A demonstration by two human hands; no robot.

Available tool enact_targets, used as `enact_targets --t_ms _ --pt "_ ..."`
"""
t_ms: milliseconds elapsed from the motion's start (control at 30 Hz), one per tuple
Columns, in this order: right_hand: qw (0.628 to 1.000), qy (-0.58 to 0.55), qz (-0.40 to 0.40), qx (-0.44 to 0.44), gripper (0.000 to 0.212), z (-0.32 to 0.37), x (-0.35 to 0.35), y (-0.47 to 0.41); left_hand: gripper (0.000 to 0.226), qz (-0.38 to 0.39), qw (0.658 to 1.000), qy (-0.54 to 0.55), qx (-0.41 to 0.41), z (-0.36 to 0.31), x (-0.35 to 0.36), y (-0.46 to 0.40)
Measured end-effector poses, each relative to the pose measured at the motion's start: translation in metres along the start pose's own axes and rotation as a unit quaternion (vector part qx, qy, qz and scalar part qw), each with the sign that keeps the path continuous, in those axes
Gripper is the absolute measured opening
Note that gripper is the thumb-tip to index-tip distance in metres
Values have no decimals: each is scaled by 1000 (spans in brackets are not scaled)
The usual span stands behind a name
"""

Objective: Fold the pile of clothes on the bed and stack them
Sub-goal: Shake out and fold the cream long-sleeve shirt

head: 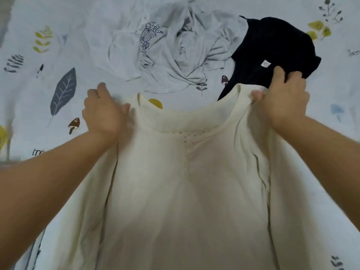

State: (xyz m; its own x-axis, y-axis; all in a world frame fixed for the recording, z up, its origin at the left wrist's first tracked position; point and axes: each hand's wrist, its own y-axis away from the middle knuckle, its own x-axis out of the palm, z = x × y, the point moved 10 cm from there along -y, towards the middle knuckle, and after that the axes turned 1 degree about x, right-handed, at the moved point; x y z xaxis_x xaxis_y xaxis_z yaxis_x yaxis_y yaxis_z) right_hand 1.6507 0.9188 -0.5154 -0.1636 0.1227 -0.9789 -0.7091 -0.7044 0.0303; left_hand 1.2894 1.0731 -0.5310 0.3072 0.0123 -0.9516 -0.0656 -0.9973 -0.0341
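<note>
Cream knit fabric fills the near half of my view: a pale, soft cream top (pixel 185 191) hangs from both hands, its long axis running from the neckline at the far end straight back toward me, hem out of frame below. My left hand (pixel 103 112) grips the left shoulder seam with fingers curled into the cloth, and my right hand (pixel 282 100) pinches the right shoulder the same way, so the neckline sags in a curve between them (the two hands look about level, neither clearly nearer the bed). I judge the next move to be laying it flat on the leaf-printed white bedsheet (pixel 39 84) ahead. Beyond the right hand lies a rumpled dark navy garment (pixel 272 53), just touching it; farther left sits a crumpled light grey printed T-shirt (pixel 165 49), both unfolded.
</note>
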Motion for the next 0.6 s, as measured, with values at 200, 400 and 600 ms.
enact_targets --t_ms 200,400,600 --pt "974 70 104 -187 70 28 66 117 66 104 963 -100 226 -31 55 88" --pt "947 196 195 -162 65 -11 87 120 60 276 945 -75 159 0 84 90" --pt "974 37 150 -168 42 55 51 162 34 88 994 64 28 29 -7 76"
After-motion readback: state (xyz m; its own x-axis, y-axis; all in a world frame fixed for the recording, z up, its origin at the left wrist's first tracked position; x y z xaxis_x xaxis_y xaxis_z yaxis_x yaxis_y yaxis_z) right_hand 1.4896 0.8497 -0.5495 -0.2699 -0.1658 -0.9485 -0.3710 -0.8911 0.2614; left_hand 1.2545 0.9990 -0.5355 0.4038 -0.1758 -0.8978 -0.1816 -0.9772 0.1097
